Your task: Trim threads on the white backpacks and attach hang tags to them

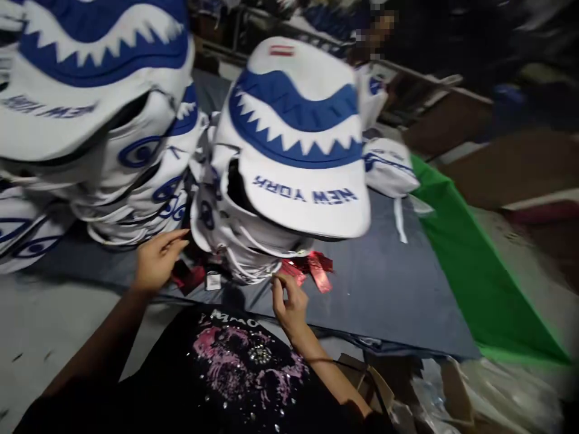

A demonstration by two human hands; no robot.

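Note:
A stack of white caps stands in front of me, its top brim printed with blue and white teeth and "NEW YORK". My left hand is at the left of this stack, thumb and fingers pinched together; whatever lies between them is too small to make out. By the stack's lower edge, my right hand also has thumb and forefinger pressed together, and I cannot tell what is in them. Red foil strips lie just beyond it. Between my hands are a dark red strip and a small white label.
Another tall stack of similar caps stands at the left. The grey tabletop carries one more white cap farther back. Green cloth covers the right side. Cardboard and clear plastic lie below the table; boxes stand behind.

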